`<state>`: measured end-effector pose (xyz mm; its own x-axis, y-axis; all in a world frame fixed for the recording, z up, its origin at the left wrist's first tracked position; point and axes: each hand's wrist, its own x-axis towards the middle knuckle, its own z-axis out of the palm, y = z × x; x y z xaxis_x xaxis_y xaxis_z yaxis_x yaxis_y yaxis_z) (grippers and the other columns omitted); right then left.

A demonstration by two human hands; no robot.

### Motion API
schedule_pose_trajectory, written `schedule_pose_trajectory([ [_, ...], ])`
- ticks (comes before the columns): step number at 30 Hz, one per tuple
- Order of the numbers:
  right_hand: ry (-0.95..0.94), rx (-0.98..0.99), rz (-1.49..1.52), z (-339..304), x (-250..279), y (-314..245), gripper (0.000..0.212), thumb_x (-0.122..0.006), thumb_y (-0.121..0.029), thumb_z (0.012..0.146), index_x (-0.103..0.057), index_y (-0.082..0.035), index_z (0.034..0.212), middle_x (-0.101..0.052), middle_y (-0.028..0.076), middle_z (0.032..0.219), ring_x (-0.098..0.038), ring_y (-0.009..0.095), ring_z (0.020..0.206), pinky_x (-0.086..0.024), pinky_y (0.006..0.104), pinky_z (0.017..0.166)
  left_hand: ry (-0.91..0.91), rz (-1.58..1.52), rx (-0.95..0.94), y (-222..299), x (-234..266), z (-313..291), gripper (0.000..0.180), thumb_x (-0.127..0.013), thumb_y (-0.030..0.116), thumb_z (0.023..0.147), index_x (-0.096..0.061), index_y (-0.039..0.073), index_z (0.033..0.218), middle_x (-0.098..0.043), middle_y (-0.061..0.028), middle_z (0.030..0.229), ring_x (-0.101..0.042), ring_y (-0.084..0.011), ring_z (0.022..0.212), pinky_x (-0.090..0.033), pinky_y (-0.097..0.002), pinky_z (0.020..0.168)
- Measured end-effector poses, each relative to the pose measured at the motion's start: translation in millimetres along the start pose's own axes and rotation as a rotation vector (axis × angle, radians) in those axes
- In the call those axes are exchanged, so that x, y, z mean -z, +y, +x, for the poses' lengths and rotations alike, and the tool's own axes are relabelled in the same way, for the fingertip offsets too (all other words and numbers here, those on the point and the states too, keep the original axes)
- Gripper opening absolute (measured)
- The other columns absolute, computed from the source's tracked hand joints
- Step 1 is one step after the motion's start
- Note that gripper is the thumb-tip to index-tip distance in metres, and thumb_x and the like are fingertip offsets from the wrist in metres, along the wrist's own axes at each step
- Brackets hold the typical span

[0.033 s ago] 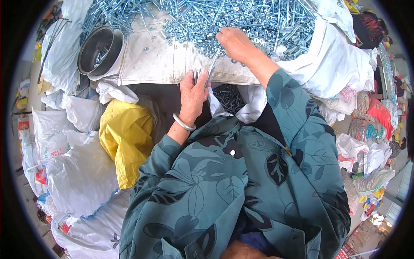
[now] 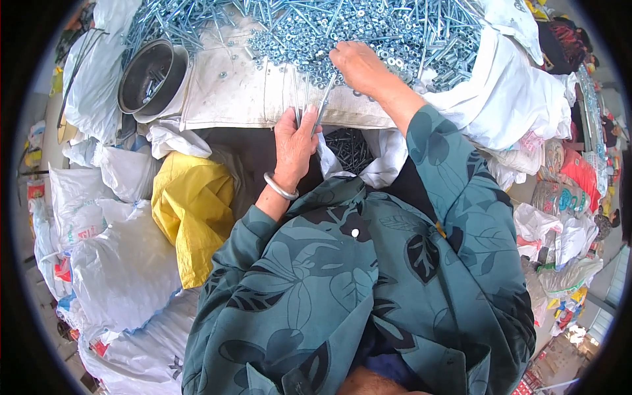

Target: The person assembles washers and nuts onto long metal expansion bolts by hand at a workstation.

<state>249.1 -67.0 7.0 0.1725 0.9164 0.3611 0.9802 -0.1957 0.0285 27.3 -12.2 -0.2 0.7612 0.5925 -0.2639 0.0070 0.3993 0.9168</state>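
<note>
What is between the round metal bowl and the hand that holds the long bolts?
In the head view, a bare stretch of dirty white sack cloth lies between the metal bowl and the left hand, with a few loose nuts on it.

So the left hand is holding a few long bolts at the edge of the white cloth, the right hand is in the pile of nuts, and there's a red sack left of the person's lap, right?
Not quite: the sack left of the lap is yellow, not red, as the head view shows. The rest stands: the left hand holds a few long bolts at the edge of the white cloth, and the right hand is in the pile of nuts.
</note>
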Motion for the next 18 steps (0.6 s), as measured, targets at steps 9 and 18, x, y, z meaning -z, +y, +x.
schedule_pose_trajectory([
  [9,-0.029,-0.535,1.019,-8.9,36.8,-0.3,0.019,-0.068,-0.010,0.081,-0.067,0.000,0.097,-0.067,0.007,0.085,-0.062,0.015,0.075,-0.050,0.0281,0.070,0.007,0.003,0.012,4.7,3.6,1.1,0.024,-0.064,0.025,0.095,-0.053,0.005,0.087,-0.056,-0.0027,0.068,-0.043,-0.0038,0.049,-0.031,-0.0193,0.040],
  [18,-0.025,-0.568,1.417,-32.3,63.1,-25.4,0.022,-0.069,-0.010,0.083,-0.068,0.001,0.102,-0.065,0.003,0.085,-0.056,0.009,0.074,-0.047,0.0239,0.071,0.013,0.077,-0.111,0.8,-0.9,-1.0,0.026,-0.067,0.024,0.094,-0.053,0.005,0.083,-0.057,-0.0015,0.069,-0.043,-0.0042,0.049,-0.034,-0.0210,0.040],
])
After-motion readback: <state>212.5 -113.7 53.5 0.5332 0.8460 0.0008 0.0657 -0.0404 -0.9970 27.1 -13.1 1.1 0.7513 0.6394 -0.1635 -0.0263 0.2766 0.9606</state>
